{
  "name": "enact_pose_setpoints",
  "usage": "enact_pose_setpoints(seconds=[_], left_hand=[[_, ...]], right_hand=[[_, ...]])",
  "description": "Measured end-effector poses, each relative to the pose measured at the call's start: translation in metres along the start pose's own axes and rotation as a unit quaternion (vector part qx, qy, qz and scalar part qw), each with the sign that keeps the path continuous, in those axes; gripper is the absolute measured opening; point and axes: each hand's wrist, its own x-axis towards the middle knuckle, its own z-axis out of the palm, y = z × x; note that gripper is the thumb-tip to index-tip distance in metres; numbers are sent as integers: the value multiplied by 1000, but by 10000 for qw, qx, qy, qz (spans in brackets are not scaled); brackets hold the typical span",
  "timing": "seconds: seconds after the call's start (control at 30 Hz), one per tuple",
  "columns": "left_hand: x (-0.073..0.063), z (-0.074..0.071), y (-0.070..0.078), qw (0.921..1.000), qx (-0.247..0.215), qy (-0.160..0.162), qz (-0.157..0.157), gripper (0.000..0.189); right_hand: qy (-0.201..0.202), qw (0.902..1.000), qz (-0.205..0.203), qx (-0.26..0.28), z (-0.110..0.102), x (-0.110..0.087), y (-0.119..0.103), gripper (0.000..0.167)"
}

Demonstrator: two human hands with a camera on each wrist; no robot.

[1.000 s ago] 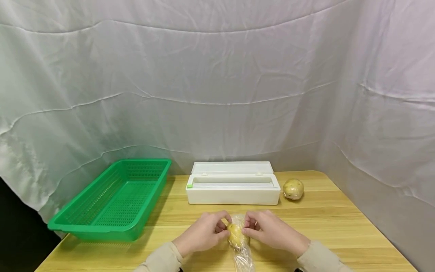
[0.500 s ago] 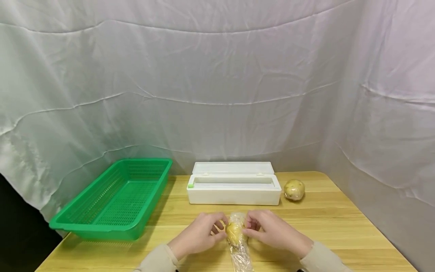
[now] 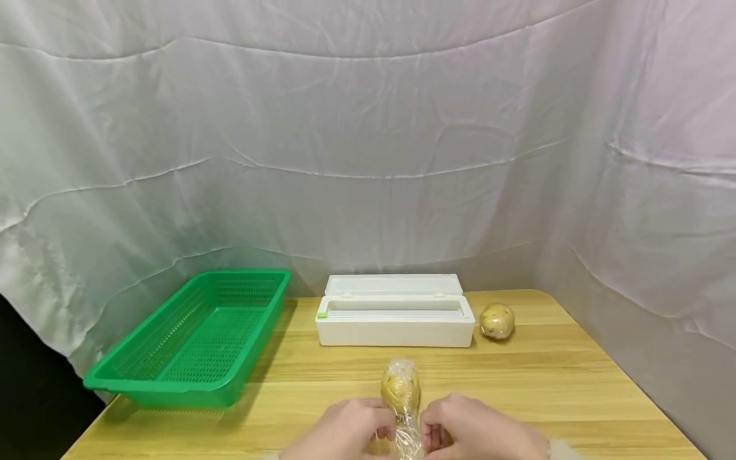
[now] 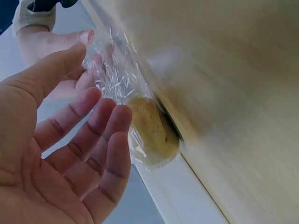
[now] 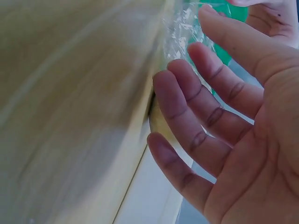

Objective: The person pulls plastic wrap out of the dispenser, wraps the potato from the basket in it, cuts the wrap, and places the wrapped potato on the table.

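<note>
A yellow potato (image 3: 399, 388) lies on the wooden table at the front middle, wrapped in clear cling film (image 3: 408, 438) whose loose tail stretches toward the person. Left of that tail, my left hand (image 3: 352, 427) has its fingers loosely bent; in the left wrist view its fingertips are close beside the film and the potato (image 4: 152, 130). On the other side is my right hand (image 3: 474, 429), with thumb and fingers apart in the right wrist view, next to the crumpled film (image 5: 184, 32). Its fingers partly hide the potato in that view.
Behind the hands stands a white cling film box (image 3: 395, 332) with its lid raised. A second film-wrapped potato (image 3: 497, 321) sits to the box's right. The green basket (image 3: 224, 393) occupies the table's left side, and a grey curtain (image 3: 368, 140) hangs behind.
Both hands have moved from the potato's sides back toward the person and now flank the film tail. The potato has stayed about where it was, and its top now shows uncovered by fingers.
</note>
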Motion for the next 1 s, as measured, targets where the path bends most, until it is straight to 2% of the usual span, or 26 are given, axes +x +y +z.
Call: enact_pose_setpoints(seconds=[0.17, 0.37, 0.63, 0.8, 1.0], left_hand=[[4, 8, 5, 9985, 441, -133, -302, 29], [7, 15, 9, 9958, 725, -162, -539, 24], [6, 17, 11, 9959, 693, -105, -575, 31], [8, 17, 11, 9954, 656, -201, -663, 30], [8, 12, 11, 9951, 394, -308, -852, 35]], right_hand=[[-86, 9996, 208, -195, 7, 3, -1, 18], [98, 9978, 370, -544, 14, 5, -2, 22], [125, 9976, 342, -585, 15, 6, -2, 25], [183, 9978, 332, -541, 14, 6, -2, 24], [242, 9975, 391, -534, 6, 7, 1, 20]])
